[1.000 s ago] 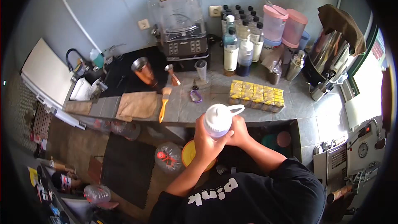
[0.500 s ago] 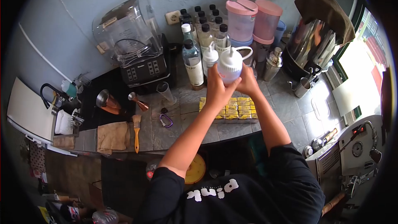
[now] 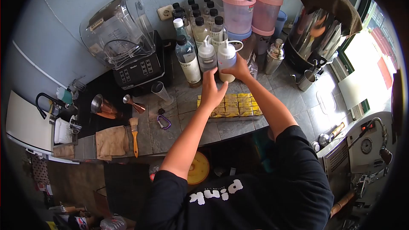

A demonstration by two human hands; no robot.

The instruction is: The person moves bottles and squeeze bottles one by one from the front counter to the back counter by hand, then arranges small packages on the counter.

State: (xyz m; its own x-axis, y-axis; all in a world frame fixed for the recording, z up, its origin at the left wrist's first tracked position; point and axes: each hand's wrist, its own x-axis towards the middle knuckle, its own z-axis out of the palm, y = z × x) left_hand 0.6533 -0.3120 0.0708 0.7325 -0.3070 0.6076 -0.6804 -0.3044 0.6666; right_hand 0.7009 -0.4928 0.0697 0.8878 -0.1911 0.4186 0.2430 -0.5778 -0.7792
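A white-capped squeeze bottle with pale contents stands upright on the tiled counter, its bent spout pointing right. My right hand is closed around its right side. A second squeeze bottle stands just to its left, with a greyish look. My left hand is in front of this one, thumb and fingers spread, holding nothing; whether its fingertips touch the bottle, I cannot tell. Close in front of both hands lies a block of small yellow packs.
Labelled bottles crowd behind on the left. Pink-lidded tubs, a cocktail shaker and a large metal urn stand behind and right. Leftward are a blender, jiggers, a brush and a cloth.
The squeeze bottle held between both hands has come down onto the counter beside the other one. My left hand has let go and opened; my right hand stays on it. The view has shifted slightly.
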